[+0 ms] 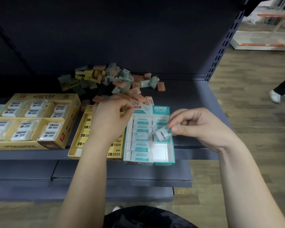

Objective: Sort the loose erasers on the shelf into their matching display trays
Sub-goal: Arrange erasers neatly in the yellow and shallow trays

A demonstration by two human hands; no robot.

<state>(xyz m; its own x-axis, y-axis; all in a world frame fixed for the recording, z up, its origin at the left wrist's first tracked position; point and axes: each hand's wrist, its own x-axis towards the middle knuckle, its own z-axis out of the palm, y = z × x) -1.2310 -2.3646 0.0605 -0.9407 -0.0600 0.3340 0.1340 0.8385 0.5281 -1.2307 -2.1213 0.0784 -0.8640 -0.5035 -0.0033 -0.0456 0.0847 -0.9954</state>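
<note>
A heap of loose erasers (109, 79), pink, yellow and grey-green, lies at the back of the dark shelf (192, 99). My right hand (199, 127) pinches a white-and-teal eraser (163, 133) above the teal display tray (171, 153), whose right column has an empty slot at the front. My left hand (110, 119) hovers with curled fingers over the small yellow 2B tray (72, 152), near the teal tray's back edge; whether it holds anything is hidden. A large yellow tray (44, 145) of wrapped white erasers stands at the left.
The shelf's front edge runs below the trays, with lower shelf boards (122, 178) beneath. A slotted upright (220, 51) bounds the shelf on the right. Wooden floor lies to the right, where another person's shoes (280, 96) stand.
</note>
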